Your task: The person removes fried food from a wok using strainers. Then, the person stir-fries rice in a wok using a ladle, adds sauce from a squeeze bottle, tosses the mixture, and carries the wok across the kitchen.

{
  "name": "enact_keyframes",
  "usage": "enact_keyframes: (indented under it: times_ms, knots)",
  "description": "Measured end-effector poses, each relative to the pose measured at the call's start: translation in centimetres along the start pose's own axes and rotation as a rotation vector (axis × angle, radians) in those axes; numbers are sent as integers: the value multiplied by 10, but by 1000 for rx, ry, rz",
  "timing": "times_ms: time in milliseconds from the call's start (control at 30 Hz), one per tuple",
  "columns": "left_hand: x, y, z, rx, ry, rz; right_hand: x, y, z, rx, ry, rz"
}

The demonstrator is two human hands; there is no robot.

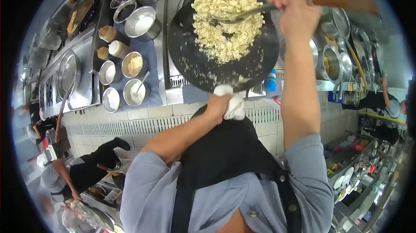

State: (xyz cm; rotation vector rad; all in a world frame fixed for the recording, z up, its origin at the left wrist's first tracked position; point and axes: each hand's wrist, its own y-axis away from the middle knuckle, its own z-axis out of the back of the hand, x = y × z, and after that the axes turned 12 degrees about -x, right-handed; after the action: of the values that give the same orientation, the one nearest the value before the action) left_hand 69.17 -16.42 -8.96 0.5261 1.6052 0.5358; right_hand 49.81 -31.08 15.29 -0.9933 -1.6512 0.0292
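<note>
A large black wok point(184, 62) sits on the stove, with a heap of fried rice point(225, 44) flecked with pale and green bits in its far part. Loose grains stick to the near wall. My left hand point(217, 106) is closed around a folded white cloth point(234, 108) at the wok's near edge, where the handle is covered. Over the wok's right side, my right hand point(299, 10) grips a ladle point(255, 11) with a wooden handle, blurred by motion. The ladle's head is down in the rice, mostly hidden.
Left of the wok, metal bowls point(142, 23) of white seasonings and several squeeze bottles point(118, 49) stand on a blue cloth point(149, 59). A metal strainer point(68, 70) lies farther left. Pots point(331, 62) stand on the right. Co-workers point(65, 174) are behind at left and right.
</note>
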Motion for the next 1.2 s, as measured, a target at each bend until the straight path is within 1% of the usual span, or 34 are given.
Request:
enact_keyframes:
  times_ms: [33,67,100,133,167,200,233,267,300,333,367,433,467,500,533,567,600,633,667,700,733,767,800,833,867,900,933,967,1033,1067,1133,1167,1200]
  knots:
    - [4,-28,-5,-63,-194,113,8,15,5,13,-39,-69]
    - [-22,-44,-17,-16,46,293,2,36,6,38,41,-9]
    - [-92,-34,-27,98,271,356,-5,57,7,60,119,54]
    - [-78,-84,-33,280,489,266,-36,70,7,47,115,17]
    - [-68,-93,-33,235,451,199,-65,83,14,33,121,-49]
    - [-34,-88,-30,21,134,76,-90,76,17,-56,165,-40]
    - [-12,-82,-25,-188,-188,-74,-92,54,13,-42,187,9]
    - [-2,-57,-12,-107,-213,-40,-78,24,11,-36,213,56]
    - [40,-62,5,-19,-241,-70,-60,5,8,-30,251,88]
    - [0,-19,10,-49,-541,15,-32,-5,-1,-4,19,-12]
    - [19,-18,15,65,-125,-76,-14,-11,0,30,28,14]
    - [-38,-2,-3,-81,-191,45,7,12,11,97,58,-28]
    - [-36,-43,-11,19,-2,168,-2,35,13,88,154,7]
    - [-74,-57,-21,143,289,215,-11,58,16,77,251,41]
    - [-74,-95,-29,202,415,229,-48,76,17,45,255,31]
    - [-66,-105,-28,173,333,132,-74,92,23,7,273,-13]
    - [-37,-97,-26,0,67,53,-77,88,23,-10,283,-11]
    - [-13,-95,-25,-163,-206,-43,-83,65,16,-29,284,5]
    - [21,-84,-14,-140,-295,-79,-80,35,8,-50,278,57]
    - [13,-45,-2,-98,-332,-122,-64,17,7,-76,232,4]
    - [15,-25,8,-40,-216,-68,-44,1,10,-109,186,-49]
    - [-5,-6,8,62,17,-60,-33,-3,12,-94,141,-34]
    - [-1,-20,3,23,-23,-27,-22,-7,14,-78,96,-20]
    - [4,-35,1,-22,-72,26,-13,6,18,-22,57,38]
    - [-22,-51,-9,-9,5,122,-14,19,18,-43,152,90]
    - [-52,-67,-17,74,122,187,-15,32,19,-66,247,141]
    - [-75,-73,-28,111,327,154,-54,46,25,-29,254,70]
    - [-72,-99,-32,132,290,141,-88,49,31,9,267,-20]
    - [-70,-131,-44,199,364,119,-110,17,30,50,327,-63]
    - [-68,-136,-44,153,297,126,-116,5,29,64,350,-73]
    - [-71,-151,-50,62,180,132,-104,8,29,45,403,-11]
    - [-59,-163,-55,81,261,31,-107,0,25,48,417,34]
    - [-68,-155,-60,58,259,26,-131,0,32,57,424,105]
